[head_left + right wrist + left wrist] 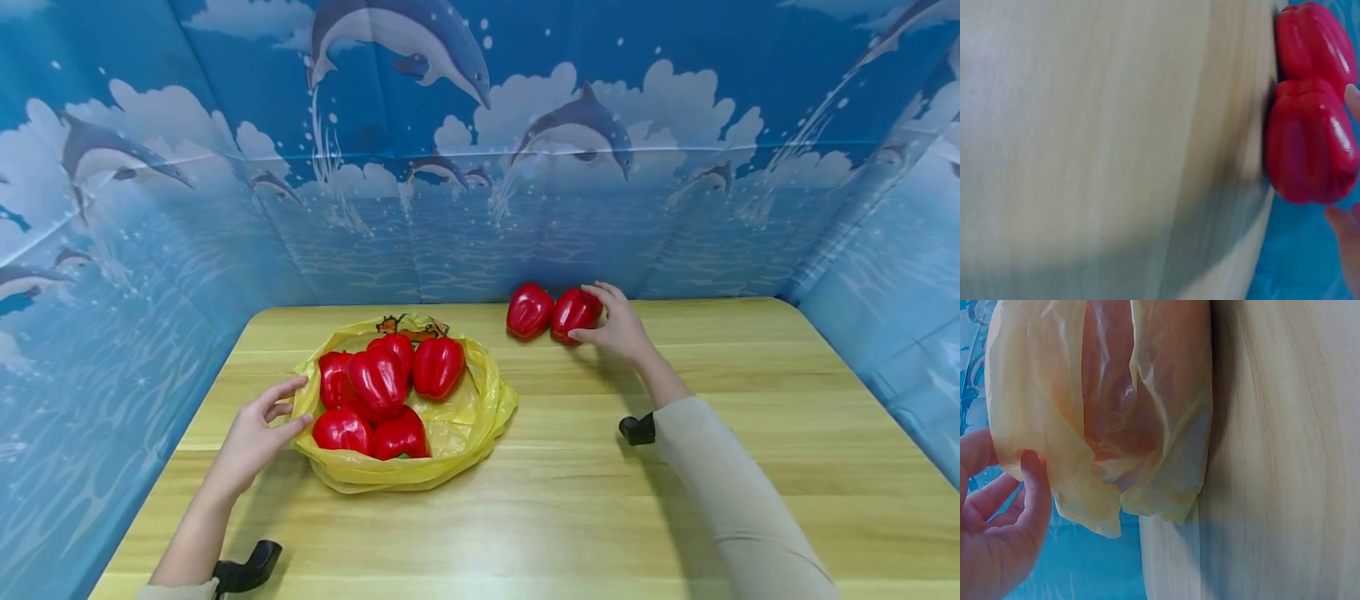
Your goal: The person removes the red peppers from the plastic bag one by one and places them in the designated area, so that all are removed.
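A yellow plastic bag [480,417], its rim rolled wide, sits on the left part of the table with several glossy red bell peppers [377,379] inside. My left hand [258,429] touches the bag's left side, thumb and fingers spread apart. In the left wrist view, the thumb [1034,472] lies against the bag's yellow film [1035,394]. Near the table's back edge, two more red peppers rest side by side. My right hand [618,325] holds the right-hand pepper [573,315], thumb and fingertips on opposite sides of it. The left-hand pepper [529,311] is right beside it.
The light wooden table [555,500] has rounded back corners. Blue cloth printed with dolphins [480,242] hangs behind it and along both sides. A black strap piece [637,429] shows at the right wrist and another [251,567] at the left.
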Demonstrator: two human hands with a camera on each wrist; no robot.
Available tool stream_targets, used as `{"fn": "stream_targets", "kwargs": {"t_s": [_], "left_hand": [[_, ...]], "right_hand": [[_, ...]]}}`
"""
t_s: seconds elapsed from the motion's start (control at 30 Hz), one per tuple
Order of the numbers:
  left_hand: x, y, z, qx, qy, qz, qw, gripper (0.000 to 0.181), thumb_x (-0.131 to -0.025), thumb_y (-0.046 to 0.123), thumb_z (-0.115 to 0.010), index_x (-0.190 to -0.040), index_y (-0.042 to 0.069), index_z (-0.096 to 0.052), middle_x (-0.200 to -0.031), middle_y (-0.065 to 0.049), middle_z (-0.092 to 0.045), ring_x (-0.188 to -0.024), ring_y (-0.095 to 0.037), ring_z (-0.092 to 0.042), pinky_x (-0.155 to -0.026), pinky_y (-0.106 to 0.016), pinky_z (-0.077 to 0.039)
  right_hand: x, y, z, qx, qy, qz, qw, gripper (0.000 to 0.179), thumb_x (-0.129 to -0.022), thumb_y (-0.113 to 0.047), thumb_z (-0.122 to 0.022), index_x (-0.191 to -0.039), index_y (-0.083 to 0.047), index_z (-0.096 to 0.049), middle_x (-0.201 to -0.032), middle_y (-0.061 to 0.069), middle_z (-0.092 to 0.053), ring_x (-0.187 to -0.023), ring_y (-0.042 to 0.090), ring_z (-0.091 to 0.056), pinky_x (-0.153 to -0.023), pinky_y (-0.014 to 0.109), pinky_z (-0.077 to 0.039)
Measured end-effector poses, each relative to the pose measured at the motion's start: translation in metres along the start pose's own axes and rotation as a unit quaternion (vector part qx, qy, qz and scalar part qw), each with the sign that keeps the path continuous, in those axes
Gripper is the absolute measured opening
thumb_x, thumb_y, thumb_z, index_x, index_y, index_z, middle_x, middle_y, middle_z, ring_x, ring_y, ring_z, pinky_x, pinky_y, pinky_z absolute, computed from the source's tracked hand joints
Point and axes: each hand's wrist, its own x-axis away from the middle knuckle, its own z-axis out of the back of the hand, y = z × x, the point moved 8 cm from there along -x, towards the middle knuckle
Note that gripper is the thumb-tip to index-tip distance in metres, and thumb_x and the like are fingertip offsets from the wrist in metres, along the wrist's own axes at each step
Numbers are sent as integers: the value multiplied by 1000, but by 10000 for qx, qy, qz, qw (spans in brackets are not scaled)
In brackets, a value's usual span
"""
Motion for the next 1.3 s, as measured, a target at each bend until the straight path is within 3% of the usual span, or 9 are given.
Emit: {"fn": "stream_targets", "kwargs": {"t_s": [0.4,0.67,0.83,1.1,1.3], "left_hand": [[2,1,0,3,-6,-5,10000,54,-88,8,-62,-138,-1,-40,-139,-20,-38,-113,-37,-43,-72,-15,-46],[2,1,-1,13,-48,3,10000,55,-89,9,-62,-138,-1,-40,-140,-20,-37,-114,-38,-42,-73,-14,-46],[2,2,0,2,-40,-12,10000,56,-89,10,-63,-138,0,-39,-140,-20,-37,-113,-36,-43,-73,-14,-46],[2,3,0,3,-32,-58,10000,55,-89,10,-63,-138,-1,-40,-140,-20,-38,-113,-37,-43,-73,-13,-46],[2,3,1,60,-67,-40,10000,55,-89,10,-63,-138,-1,-40,-140,-21,-38,-113,-37,-43,-73,-14,-47]], "right_hand": [[10,-21,6,-615,-74,159,9980,77,-75,-18,-79,-140,-6,-39,-147,19,-26,-131,40,-26,-97,55,-35],[15,-40,6,-863,-84,252,9959,78,-73,-19,-81,-139,-10,-42,-141,16,-34,-125,37,-37,-91,50,-43],[19,-56,2,-1057,-177,347,9936,76,-72,-20,-82,-138,-12,-45,-141,12,-35,-126,35,-36,-94,49,-42],[24,-85,-9,-1164,-505,605,9901,73,-73,-21,-80,-137,-12,-46,-142,9,-36,-130,29,-31,-96,50,-39],[26,-104,-23,-1454,-859,956,9810,69,-74,-21,-80,-134,-12,-48,-139,7,-40,-129,25,-34,-99,46,-38]]}}
